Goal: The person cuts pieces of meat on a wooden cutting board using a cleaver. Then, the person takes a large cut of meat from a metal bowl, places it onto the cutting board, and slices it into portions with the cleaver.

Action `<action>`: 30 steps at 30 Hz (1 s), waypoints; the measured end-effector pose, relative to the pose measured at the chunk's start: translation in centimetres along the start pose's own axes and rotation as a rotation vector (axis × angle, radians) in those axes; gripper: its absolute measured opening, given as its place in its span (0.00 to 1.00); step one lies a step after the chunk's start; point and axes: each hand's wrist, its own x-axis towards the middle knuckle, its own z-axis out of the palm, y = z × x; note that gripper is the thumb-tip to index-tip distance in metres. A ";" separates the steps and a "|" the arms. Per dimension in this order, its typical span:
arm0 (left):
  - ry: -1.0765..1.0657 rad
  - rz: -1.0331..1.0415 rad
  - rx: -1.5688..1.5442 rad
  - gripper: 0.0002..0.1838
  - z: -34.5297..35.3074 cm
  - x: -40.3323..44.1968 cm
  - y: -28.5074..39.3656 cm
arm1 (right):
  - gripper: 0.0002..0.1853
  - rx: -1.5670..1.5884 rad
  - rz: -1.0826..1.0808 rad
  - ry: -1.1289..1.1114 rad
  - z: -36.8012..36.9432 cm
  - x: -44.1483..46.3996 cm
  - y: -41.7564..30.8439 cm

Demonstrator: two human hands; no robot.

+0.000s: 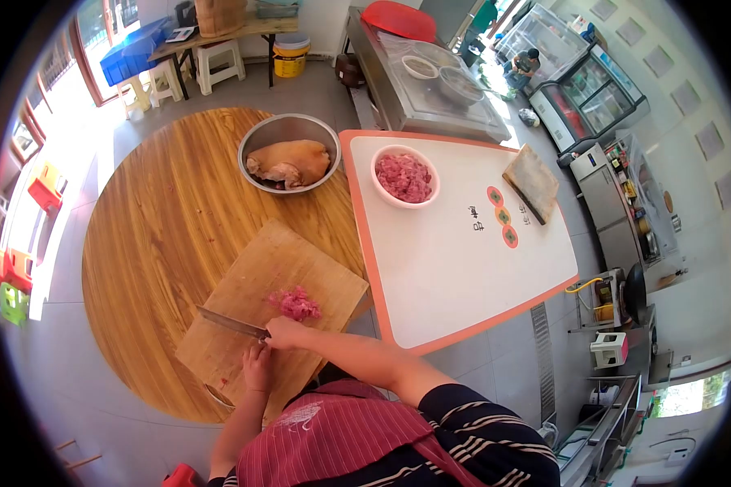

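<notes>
My right hand (pixel 287 333) is wrapped round the handle of a kitchen knife (pixel 229 321), whose blade points left across a wooden cutting board (pixel 244 284). Just below the handle is my left hand (pixel 257 367), its fingers drawn together close to the knife's heel. Whatever those fingers hold, if anything, is too small to make out. A small heap of chopped pink meat (pixel 295 303) lies on the board, beyond my right hand. Tiny meat scraps dot the board near my left wrist.
The board rests on a round wooden table (pixel 146 243). A steel bowl (pixel 330 174) there holds a large skin-on piece of meat (pixel 288 161). On the adjoining white table (pixel 430 276) are a bowl of cut meat (pixel 404 178) and a thick board (pixel 533 183). Two people work far back.
</notes>
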 end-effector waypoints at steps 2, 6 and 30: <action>0.092 0.068 -0.042 0.10 -0.1 0.2 0.5 | 0.14 0.070 0.101 0.030 -1.5 -1.1 1.2; 0.138 0.030 -0.088 0.09 -0.2 0.4 1.3 | 0.13 -0.032 0.110 0.153 -3.0 -5.3 1.6; 0.113 0.032 -0.081 0.09 -0.1 -0.6 0.4 | 0.14 0.010 0.104 -0.004 -1.2 -7.1 1.1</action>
